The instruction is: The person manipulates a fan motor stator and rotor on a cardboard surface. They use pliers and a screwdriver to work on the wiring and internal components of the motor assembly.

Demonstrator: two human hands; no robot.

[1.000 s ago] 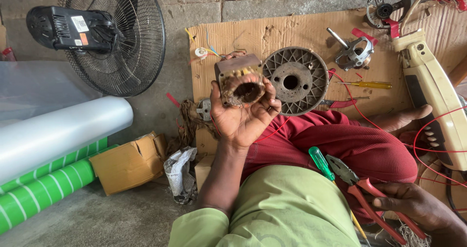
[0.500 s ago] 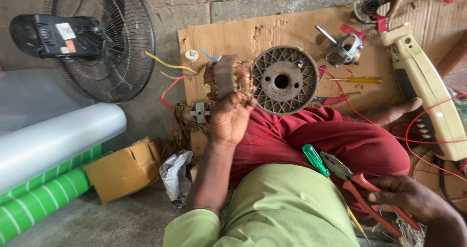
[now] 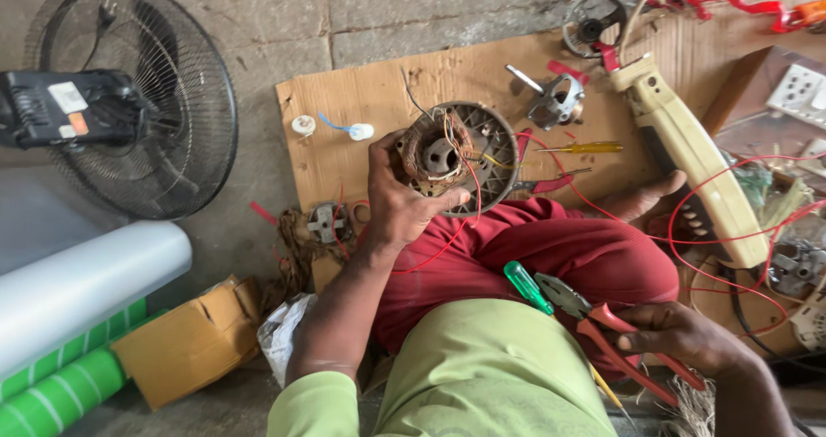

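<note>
My left hand (image 3: 398, 203) holds a fan motor stator (image 3: 436, 155), its copper windings and central hole facing me, with red and yellow wires trailing off it. Just behind it a round grey motor housing (image 3: 495, 149) lies on the cardboard sheet (image 3: 361, 93). My right hand (image 3: 684, 338) rests low at the right by my thigh, gripping red-handled pliers (image 3: 602, 321). A green-handled screwdriver (image 3: 527, 286) lies on my lap beside the pliers' jaws.
A black fan guard with its motor (image 3: 129, 110) leans at the left. A white roll (image 3: 82, 291), green rolls (image 3: 60, 394) and a small carton (image 3: 189, 342) lie at the lower left. A cream fan body (image 3: 688, 157), yellow screwdriver (image 3: 585, 148) and metal bracket (image 3: 555, 101) sit at the right.
My left hand turned the stator over and carried it right, in front of the round housing. My right hand has kept the pliers in place.
</note>
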